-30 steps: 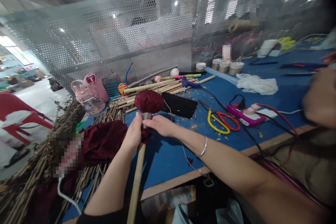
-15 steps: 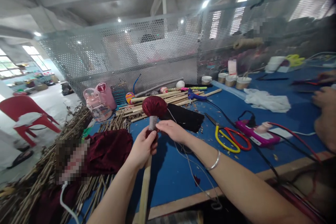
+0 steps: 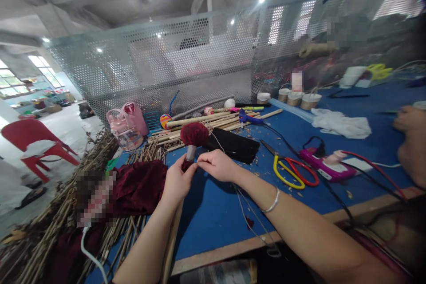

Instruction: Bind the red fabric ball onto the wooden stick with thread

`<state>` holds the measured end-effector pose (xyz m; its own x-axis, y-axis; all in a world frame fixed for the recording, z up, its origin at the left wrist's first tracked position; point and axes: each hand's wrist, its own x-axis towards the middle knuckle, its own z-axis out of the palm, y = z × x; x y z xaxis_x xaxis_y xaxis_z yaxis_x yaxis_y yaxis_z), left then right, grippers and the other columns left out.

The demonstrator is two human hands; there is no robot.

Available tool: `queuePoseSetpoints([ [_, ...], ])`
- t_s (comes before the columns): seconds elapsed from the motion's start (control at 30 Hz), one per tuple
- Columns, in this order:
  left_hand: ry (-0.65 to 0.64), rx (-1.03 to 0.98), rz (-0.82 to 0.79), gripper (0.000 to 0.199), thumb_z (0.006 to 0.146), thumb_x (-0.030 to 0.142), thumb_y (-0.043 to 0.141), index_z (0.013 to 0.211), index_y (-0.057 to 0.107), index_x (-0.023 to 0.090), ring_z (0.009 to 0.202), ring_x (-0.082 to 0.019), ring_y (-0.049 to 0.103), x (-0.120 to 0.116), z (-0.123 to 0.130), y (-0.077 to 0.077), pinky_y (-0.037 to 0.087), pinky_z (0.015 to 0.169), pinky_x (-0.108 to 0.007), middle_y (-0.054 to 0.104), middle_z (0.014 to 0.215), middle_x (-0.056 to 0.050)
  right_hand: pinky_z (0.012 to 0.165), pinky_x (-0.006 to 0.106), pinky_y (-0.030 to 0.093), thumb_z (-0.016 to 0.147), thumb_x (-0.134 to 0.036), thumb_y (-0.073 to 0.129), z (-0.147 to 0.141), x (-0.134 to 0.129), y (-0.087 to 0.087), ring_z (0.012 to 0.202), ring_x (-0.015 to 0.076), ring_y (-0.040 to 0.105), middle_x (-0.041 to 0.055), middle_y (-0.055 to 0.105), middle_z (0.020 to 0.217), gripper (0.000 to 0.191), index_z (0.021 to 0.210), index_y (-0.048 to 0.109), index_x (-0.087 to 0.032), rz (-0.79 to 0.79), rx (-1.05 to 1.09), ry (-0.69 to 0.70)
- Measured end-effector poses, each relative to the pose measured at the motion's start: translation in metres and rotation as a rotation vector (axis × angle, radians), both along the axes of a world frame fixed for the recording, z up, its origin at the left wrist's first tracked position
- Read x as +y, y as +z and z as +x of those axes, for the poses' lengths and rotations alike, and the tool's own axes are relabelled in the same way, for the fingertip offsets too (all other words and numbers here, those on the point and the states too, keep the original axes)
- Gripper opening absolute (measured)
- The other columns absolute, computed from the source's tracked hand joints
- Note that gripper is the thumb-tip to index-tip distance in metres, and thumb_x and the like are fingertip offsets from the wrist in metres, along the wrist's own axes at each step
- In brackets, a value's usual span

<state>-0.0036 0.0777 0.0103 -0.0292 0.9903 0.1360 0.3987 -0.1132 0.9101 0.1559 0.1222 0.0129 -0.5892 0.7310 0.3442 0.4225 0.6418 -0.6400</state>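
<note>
Maroon cloth-covered ball point(image 3: 194, 135) is at the far end of a wooden stick point(image 3: 173, 239), just beyond the fingers. The long axis runs away from the person, slightly rightward. Left hand point(image 3: 179, 179) is nearer, its fingers closed around the stick below the grey-wound neck point(image 3: 191, 152). Right hand point(image 3: 218, 166) has narrow, pinched fingers, just right of the neck; whether they grip thread, one cannot tell.

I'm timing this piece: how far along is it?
Looks done: red cloth ball shaped on the wooden stick, binding around its neck. In hand: left hand grips below the binding, right hand pinches beside it. Probably left: securing and trimming the loose thread trailing past the table edge.
</note>
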Motion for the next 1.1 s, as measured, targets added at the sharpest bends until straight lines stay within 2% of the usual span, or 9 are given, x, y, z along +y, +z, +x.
queuePoseSetpoints([
  [0.1, 0.030, 0.062, -0.062, 0.033, 0.075, 0.043, 0.059, 0.091, 0.061, 0.013, 0.041, -0.009, 0.042, 0.003, -0.002, -0.010, 0.031, 0.041, -0.020, 0.049, 0.050, 0.004, 0.057, 0.019, 0.032, 0.082, -0.022, 0.047, 0.004, 0.004, 0.000, 0.057, 0.0077, 0.048, 0.0004, 0.059, 0.063, 0.024, 0.078, 0.068, -0.012, -0.021, -0.058, 0.030],
  [0.23, -0.034, 0.036, -0.198, 0.032, 0.080, 0.045, 0.051, 0.075, 0.055, 0.015, 0.038, -0.008, 0.041, 0.004, 0.004, -0.016, 0.031, 0.038, -0.020, 0.050, 0.051, 0.003, 0.057, 0.018, 0.034, 0.078, -0.020, 0.050, 0.009, 0.008, 0.003, 0.057, 0.0071, 0.045, -0.0003, 0.058, 0.063, 0.021, 0.079, 0.068, -0.010, -0.148, -0.046, 0.058],
  [0.37, -0.053, -0.005, -0.266, 0.027, 0.082, 0.044, 0.049, 0.081, 0.051, 0.017, 0.041, -0.008, 0.044, 0.000, 0.011, -0.014, 0.038, 0.040, -0.019, 0.045, 0.054, 0.005, 0.056, 0.018, 0.035, 0.076, -0.020, 0.053, 0.017, 0.012, 0.010, 0.057, 0.0066, 0.045, 0.0005, 0.060, 0.067, 0.021, 0.084, 0.068, -0.008, -0.292, -0.065, 0.117],
  [0.53, -0.093, 0.008, -0.288, 0.026, 0.082, 0.043, 0.050, 0.088, 0.051, 0.018, 0.042, -0.009, 0.047, -0.005, 0.012, -0.013, 0.040, 0.043, -0.021, 0.049, 0.061, 0.004, 0.055, 0.018, 0.034, 0.076, -0.023, 0.053, 0.023, 0.012, 0.015, 0.055, 0.0062, 0.043, 0.0003, 0.059, 0.065, 0.022, 0.082, 0.069, -0.008, -0.299, -0.080, 0.149],
  [0.67, -0.055, 0.222, -0.128, 0.026, 0.082, 0.041, 0.050, 0.083, 0.055, 0.015, 0.051, -0.012, 0.049, -0.006, 0.014, -0.015, 0.037, 0.051, -0.023, 0.055, 0.061, 0.000, 0.053, 0.018, 0.033, 0.077, -0.020, 0.051, 0.019, 0.006, 0.016, 0.054, 0.0064, 0.044, -0.0005, 0.059, 0.061, 0.021, 0.079, 0.069, -0.009, -0.164, -0.160, 0.180],
  [0.77, -0.019, 0.270, -0.110, 0.022, 0.082, 0.035, 0.049, 0.078, 0.058, 0.015, 0.058, -0.016, 0.051, -0.007, 0.018, -0.015, 0.035, 0.056, -0.025, 0.058, 0.063, -0.004, 0.060, 0.020, 0.035, 0.078, -0.016, 0.051, 0.011, 0.000, 0.027, 0.064, 0.0097, 0.054, 0.0025, 0.067, 0.073, 0.022, 0.082, 0.072, -0.013, 0.060, -0.325, 0.185],
  [0.87, -0.016, 0.255, -0.122, 0.024, 0.083, 0.034, 0.046, 0.073, 0.057, 0.015, 0.059, -0.017, 0.051, -0.009, 0.022, -0.010, 0.034, 0.059, -0.027, 0.057, 0.063, -0.005, 0.061, 0.024, 0.034, 0.079, -0.019, 0.051, -0.002, -0.003, 0.048, 0.074, 0.0148, 0.059, 0.0047, 0.071, 0.084, 0.023, 0.084, 0.074, -0.019, 0.283, -0.559, 0.179],
  [0.97, -0.021, 0.217, -0.117, 0.026, 0.085, 0.035, 0.042, 0.072, 0.054, 0.017, 0.057, -0.016, 0.049, -0.013, 0.022, -0.004, 0.033, 0.058, -0.026, 0.055, 0.062, -0.004, 0.057, 0.026, 0.031, 0.079, -0.022, 0.054, -0.011, 0.000, 0.073, 0.076, 0.0177, 0.060, 0.0052, 0.071, 0.082, 0.021, 0.082, 0.074, -0.020, 0.442, -0.731, 0.222],
  [1.1, -0.080, 0.143, -0.156, 0.029, 0.085, 0.041, 0.040, 0.068, 0.048, 0.019, 0.047, -0.012, 0.045, -0.026, 0.025, 0.007, 0.031, 0.048, -0.023, 0.050, 0.057, 0.000, 0.062, 0.026, 0.033, 0.076, -0.022, 0.060, 0.003, 0.010, 0.108, 0.077, 0.0174, 0.059, 0.0033, 0.069, 0.079, 0.015, 0.078, 0.074, -0.020, 0.501, -0.674, 0.190],
])
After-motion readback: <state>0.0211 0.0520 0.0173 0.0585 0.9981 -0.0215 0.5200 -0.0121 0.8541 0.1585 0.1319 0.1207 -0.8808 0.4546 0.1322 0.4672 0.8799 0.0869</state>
